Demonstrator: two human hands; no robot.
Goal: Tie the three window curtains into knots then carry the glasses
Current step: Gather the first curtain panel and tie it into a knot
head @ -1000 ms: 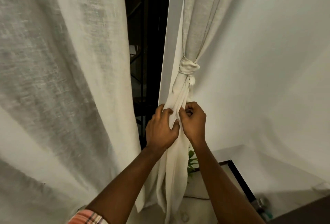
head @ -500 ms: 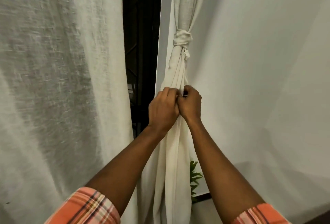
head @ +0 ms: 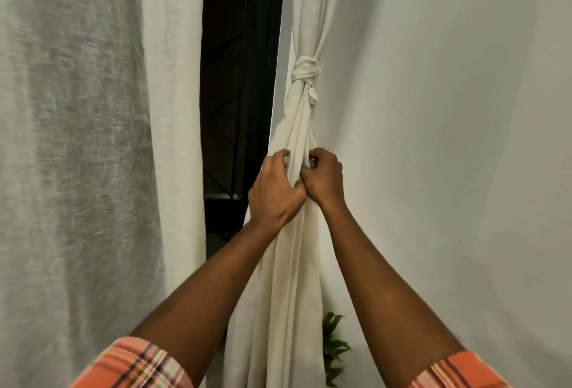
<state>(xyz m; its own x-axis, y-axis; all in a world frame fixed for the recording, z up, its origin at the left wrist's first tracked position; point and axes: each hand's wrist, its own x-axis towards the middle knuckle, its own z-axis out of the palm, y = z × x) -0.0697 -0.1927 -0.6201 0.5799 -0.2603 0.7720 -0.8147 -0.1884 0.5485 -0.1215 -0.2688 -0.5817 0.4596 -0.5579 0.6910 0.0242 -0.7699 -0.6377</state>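
A cream curtain (head: 294, 264) hangs in the middle, gathered into a narrow bundle with a tight knot (head: 305, 69) high up beside the window frame. Below that knot my left hand (head: 275, 191) grips the bundle from the left, fingers curled round the cloth. My right hand (head: 323, 175) pinches the same bundle from the right, touching my left hand. A second, loose, coarse-weave curtain (head: 93, 155) hangs untied on the left. No glasses are in view.
A dark window opening (head: 241, 93) with a metal grille lies between the two curtains. A white wall (head: 448, 140) fills the right side. A green leafy plant (head: 332, 347) stands low, right of the knotted curtain.
The view tilted up, so the table and items at the bottom right dropped out of sight. Both hands stay gripping the curtain below the knot, pressed closer together than one second ago.
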